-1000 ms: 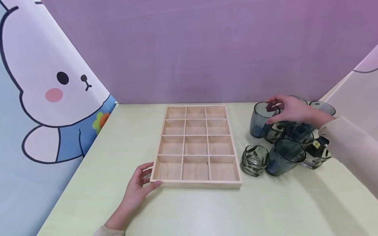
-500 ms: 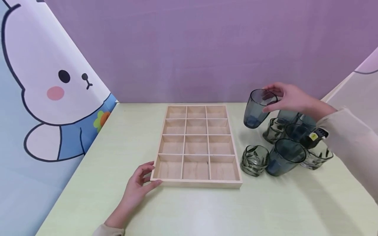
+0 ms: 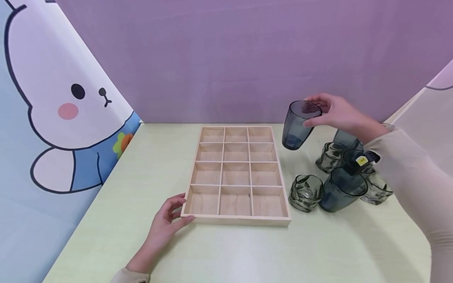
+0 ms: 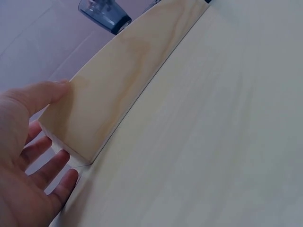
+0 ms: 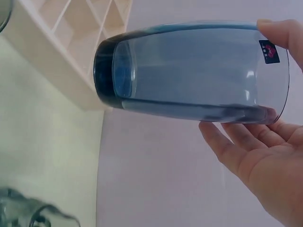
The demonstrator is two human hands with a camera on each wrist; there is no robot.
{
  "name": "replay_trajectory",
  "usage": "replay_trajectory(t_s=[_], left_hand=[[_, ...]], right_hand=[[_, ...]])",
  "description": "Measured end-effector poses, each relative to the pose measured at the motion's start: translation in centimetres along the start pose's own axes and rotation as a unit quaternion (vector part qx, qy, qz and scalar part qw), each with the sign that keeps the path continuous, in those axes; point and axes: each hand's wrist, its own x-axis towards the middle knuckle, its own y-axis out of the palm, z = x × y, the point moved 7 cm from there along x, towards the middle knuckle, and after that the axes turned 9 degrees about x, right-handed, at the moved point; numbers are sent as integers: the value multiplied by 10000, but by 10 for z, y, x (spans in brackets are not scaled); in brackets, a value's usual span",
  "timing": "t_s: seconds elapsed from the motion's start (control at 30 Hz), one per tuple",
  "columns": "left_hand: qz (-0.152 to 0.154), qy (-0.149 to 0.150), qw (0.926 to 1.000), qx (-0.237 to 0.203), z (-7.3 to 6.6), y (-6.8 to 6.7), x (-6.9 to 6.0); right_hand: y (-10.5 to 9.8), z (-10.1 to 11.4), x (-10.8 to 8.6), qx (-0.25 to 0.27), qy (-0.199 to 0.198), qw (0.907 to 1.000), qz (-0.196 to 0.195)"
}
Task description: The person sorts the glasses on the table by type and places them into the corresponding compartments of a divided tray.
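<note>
My right hand (image 3: 337,116) pinches a tall blue glass (image 3: 296,127) near its rim and holds it, slightly tilted, in the air to the right of the box's far end. In the right wrist view the thumb and fingers of the hand (image 5: 270,161) lie on opposite sides of the glass (image 5: 189,71), which has a small dark label by the rim. A wooden box with several compartments (image 3: 235,221) lies on the table. At its near left corner rests my left hand (image 3: 161,230); in the left wrist view the hand (image 4: 33,156) touches the box's side (image 4: 118,90) with thumb and fingers.
Right of the box stand a short patterned glass (image 3: 305,193), a blue glass (image 3: 341,190), another short glass (image 3: 329,158) and several more, partly hidden by the right arm. A purple backdrop (image 3: 212,63) rises behind the table.
My right hand has lifted the tall blue glass off the table and moved it left, away from the other glasses. My left hand has stayed at the box corner.
</note>
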Motion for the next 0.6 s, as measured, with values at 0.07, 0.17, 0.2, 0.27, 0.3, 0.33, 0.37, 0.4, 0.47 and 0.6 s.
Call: replay_trajectory(t_s=[0.07, 0.17, 0.2, 0.27, 0.3, 0.33, 0.37, 0.4, 0.47, 0.6], left_hand=[[11, 11, 10000, -5, 0, 0, 0], [26, 57, 10000, 6, -1, 1, 1], [31, 69, 10000, 18, -1, 1, 2], [43, 59, 10000, 32, 0, 1, 3], [46, 47, 10000, 52, 0, 1, 3], [49, 36, 10000, 68, 1, 1, 3], [59, 17, 10000, 71, 2, 1, 4], [68, -4, 10000, 73, 2, 1, 4], [92, -28, 9999, 83, 4, 1, 5], [105, -6, 9999, 91, 5, 1, 5]], right_hand=[[3, 3, 1, 161, -63, 9998, -67], [8, 10, 2, 421, -194, 9988, -142], [10, 12, 3, 504, -230, 9983, -158], [14, 15, 5, 627, -254, 9976, -177], [17, 17, 6, 675, -272, 9972, -180], [19, 19, 7, 739, -285, 9967, -183], [21, 20, 9, 800, -293, 9962, -190], [23, 22, 10, 859, -291, 9957, -189], [27, 25, 13, 990, -314, 9944, -184], [37, 33, 21, 1246, -354, 9914, -194]])
